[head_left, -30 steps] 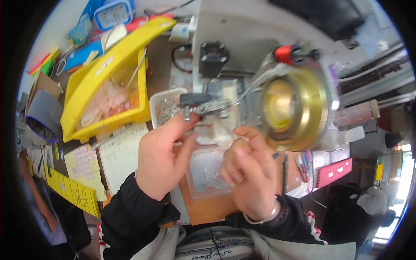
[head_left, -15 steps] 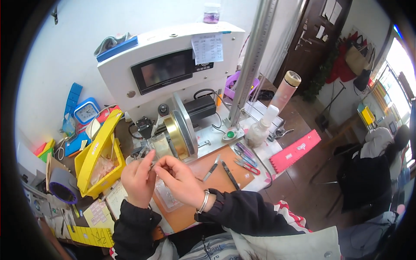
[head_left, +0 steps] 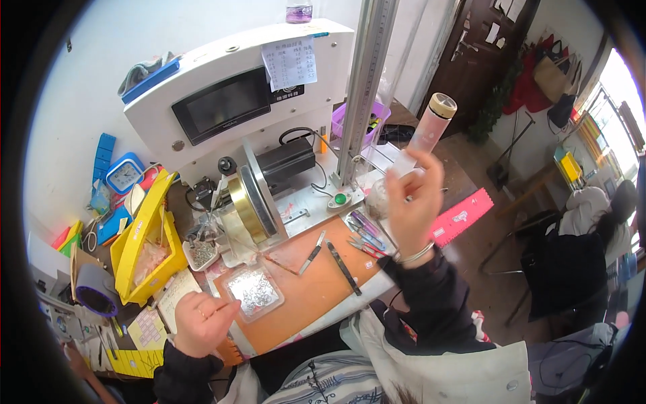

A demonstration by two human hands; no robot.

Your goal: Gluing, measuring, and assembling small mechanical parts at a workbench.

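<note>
My left hand [head_left: 204, 324] is closed, a ring on one finger, beside a clear plastic box [head_left: 237, 275] of small metal parts [head_left: 253, 291]. Anything pinched in its fingertips is too small to make out. Raised at the right, my right hand [head_left: 416, 209] is in front of a white bottle [head_left: 377, 200] and largely hides it. Its fingers are bent near the bottle's white cap [head_left: 404, 164]; blur hides whether they touch it. A tweezer-like black tool [head_left: 344, 268] and a craft knife [head_left: 312, 253] lie on the orange-brown mat [head_left: 306, 306].
Behind the mat stands a white machine [head_left: 229, 74] with a dark screen and a brass-coloured drum [head_left: 247, 210]. A tray of small parts [head_left: 202, 254] and a yellow bin [head_left: 165, 273] are left. A pink tumbler [head_left: 433, 126] and a pink toothed strip [head_left: 464, 215] are right.
My hands have come apart from where they met over the mat. The right has swung up and right to the bottle; the left has dropped toward me, uncovering the box of parts.
</note>
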